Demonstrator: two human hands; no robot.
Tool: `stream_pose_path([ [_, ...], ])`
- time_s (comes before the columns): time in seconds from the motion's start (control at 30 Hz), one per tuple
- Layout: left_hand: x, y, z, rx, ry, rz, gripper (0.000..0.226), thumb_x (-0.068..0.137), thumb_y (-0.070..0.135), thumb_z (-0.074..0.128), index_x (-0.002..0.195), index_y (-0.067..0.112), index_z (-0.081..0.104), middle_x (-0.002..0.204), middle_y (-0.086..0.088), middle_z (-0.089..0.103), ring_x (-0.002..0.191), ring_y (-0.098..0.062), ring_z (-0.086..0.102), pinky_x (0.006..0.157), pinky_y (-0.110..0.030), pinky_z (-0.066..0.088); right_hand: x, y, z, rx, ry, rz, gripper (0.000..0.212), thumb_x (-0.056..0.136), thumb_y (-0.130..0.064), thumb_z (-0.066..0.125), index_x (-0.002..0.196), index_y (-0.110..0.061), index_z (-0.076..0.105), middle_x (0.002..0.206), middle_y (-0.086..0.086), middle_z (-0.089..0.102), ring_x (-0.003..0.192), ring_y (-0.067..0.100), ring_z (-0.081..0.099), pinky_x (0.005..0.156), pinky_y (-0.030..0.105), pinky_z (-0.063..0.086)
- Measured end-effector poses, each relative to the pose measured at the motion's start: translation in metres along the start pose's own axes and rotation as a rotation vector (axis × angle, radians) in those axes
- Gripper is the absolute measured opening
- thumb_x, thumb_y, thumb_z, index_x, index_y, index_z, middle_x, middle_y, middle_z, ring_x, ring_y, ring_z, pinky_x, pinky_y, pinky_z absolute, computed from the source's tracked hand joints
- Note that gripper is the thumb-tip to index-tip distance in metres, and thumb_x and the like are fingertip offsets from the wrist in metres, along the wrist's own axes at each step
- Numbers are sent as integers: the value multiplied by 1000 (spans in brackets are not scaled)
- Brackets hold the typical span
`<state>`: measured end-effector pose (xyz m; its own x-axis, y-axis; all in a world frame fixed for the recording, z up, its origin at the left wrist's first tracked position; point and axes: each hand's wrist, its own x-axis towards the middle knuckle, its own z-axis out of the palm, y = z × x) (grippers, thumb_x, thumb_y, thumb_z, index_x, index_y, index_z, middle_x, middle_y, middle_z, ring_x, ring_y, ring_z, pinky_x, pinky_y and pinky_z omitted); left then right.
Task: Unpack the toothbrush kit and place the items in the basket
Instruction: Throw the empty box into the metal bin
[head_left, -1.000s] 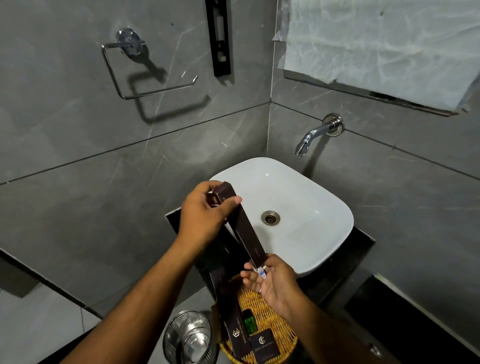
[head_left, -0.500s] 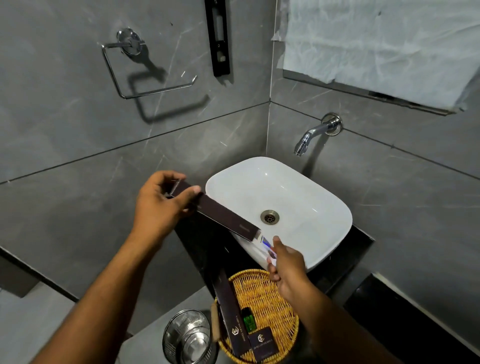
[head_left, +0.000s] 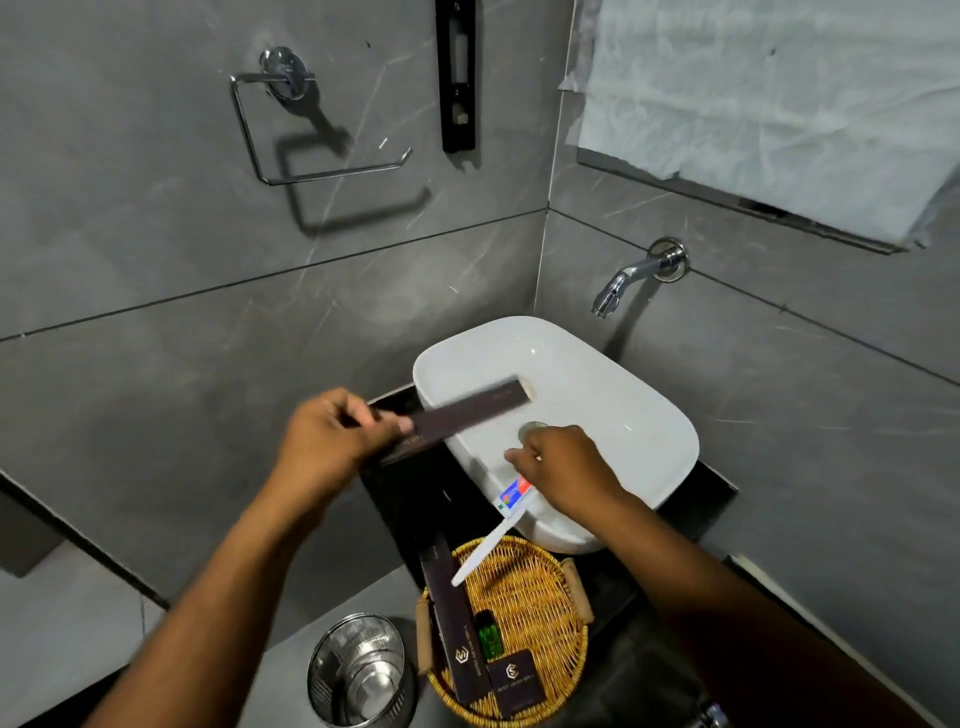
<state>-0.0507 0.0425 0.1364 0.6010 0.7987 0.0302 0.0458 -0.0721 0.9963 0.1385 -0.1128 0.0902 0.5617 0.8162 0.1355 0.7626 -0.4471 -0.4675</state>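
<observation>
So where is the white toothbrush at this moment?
In the head view the white toothbrush hangs from the right hand, lower centre, its end above the wicker basket, just before the white sink.

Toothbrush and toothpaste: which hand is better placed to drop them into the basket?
Right. The right hand holds the toothbrush and toothpaste above the basket; the left hand holds only the box.

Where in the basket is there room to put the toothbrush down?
The wicker basket's right half is bare weave, between the green bottle and the right handle. The left side is crowded: a long dark box and a small square box.
</observation>
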Motion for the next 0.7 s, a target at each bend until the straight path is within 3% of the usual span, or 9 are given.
stream_pose_path([
  [0.07, -12, -14, 17, 35, -141, -78, 27, 69, -4, 80, 68, 11, 58, 59, -1, 72, 54, -9, 67, 45, -16, 48, 4, -16, -3, -59, -34, -41, 50, 91, -24, 57, 49, -23, 28, 59, 7, 48, 63, 24, 50, 59, 28, 30],
  [0.13, -22, -19, 27, 75, -319, -155, 26, 70, -4, 79, 87, 8, 65, 64, -5, 72, 56, -13, 68, 49, -20, 52, 6, -28, -7, -138, -60, -53, 44, 90, -17, 53, 52, -18, 32, 65, 11, 51, 69, 29, 55, 62, 29, 32],
  [0.23, -32, -19, 36, 138, -514, -179, 43, 75, -5, 75, 113, 10, 61, 88, -21, 74, 78, -25, 73, 64, -27, 58, 2, -40, -10, -220, -109, -124, 21, 92, -16, 51, 76, -5, 61, 84, 16, 67, 77, 32, 63, 70, 34, 51],
  [0.3, -34, -20, 42, 157, -468, -157, 36, 80, 2, 72, 114, 10, 63, 95, -22, 73, 85, -29, 72, 70, -29, 59, -2, -47, -8, -281, -140, -196, 18, 92, -14, 51, 91, -4, 66, 90, 17, 69, 79, 33, 64, 74, 40, 56],
  [0.4, -34, -22, 48, 103, -309, -176, 20, 88, 13, 66, 106, 6, 68, 97, -22, 74, 82, -26, 71, 71, -32, 56, -7, -50, -4, -378, -164, -262, 16, 90, -12, 51, 89, -5, 65, 88, 17, 68, 77, 34, 63, 76, 41, 55],
  [0.53, -30, -38, 44, 48, -217, -216, 14, 86, 6, 67, 99, 1, 67, 89, -23, 70, 79, -28, 68, 74, -39, 56, -11, -40, 4, -485, -210, -335, 20, 92, -18, 52, 87, -4, 65, 87, 18, 67, 77, 36, 64, 59, 35, 45],
  [0.6, -26, -52, 34, 31, -157, -233, 10, 84, 2, 68, 92, 4, 64, 80, -16, 64, 75, -25, 64, 66, -33, 56, -13, -32, 11, -551, -244, -371, 24, 93, -23, 51, 91, -5, 66, 90, 18, 67, 79, 37, 65, 58, 34, 41],
  [0.7, -22, -82, 13, 96, -39, -277, 16, 80, 0, 71, 84, 9, 58, 73, -9, 52, 67, -19, 54, 59, -28, 47, -17, -22, 25, -596, -336, -357, 20, 92, -20, 52, 95, -7, 67, 94, 15, 69, 81, 34, 66, 62, 33, 46],
])
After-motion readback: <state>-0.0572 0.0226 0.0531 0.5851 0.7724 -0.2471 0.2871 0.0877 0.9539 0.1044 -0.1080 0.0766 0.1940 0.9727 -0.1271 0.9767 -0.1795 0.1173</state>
